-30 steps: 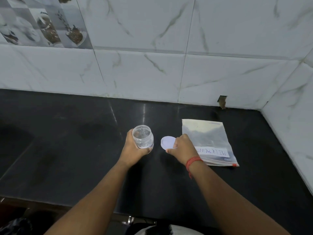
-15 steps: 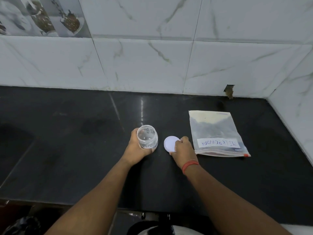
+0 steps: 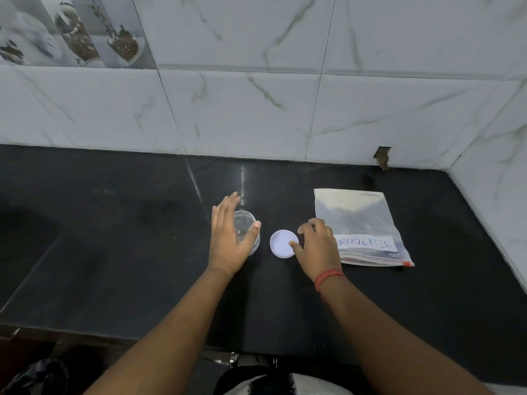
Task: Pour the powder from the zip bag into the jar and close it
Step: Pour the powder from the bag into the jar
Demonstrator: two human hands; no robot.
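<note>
A small clear plastic jar (image 3: 244, 223) stands upright and uncapped on the black counter (image 3: 142, 252). My left hand (image 3: 228, 240) is beside it with the fingers stretched out straight along its left side and the thumb resting on its right rim. The white lid (image 3: 281, 243) lies flat on the counter just right of the jar. My right hand (image 3: 318, 249) hovers at the lid's right edge, fingers loosely curled, thumb tip touching the rim. The zip bag (image 3: 360, 220), labelled MILK POWDER, lies flat to the right and is partly covered by my right hand.
A white marble-tiled wall (image 3: 256, 109) runs behind the counter and turns a corner at the right (image 3: 490, 178). The counter's front edge (image 3: 171, 342) is close to my body. A red thread band (image 3: 328, 276) circles my right wrist.
My left hand has loosened from the jar and its fingers have straightened. The lid has been set down on the counter and my right hand's fingers have lifted off it. The view tilted slightly.
</note>
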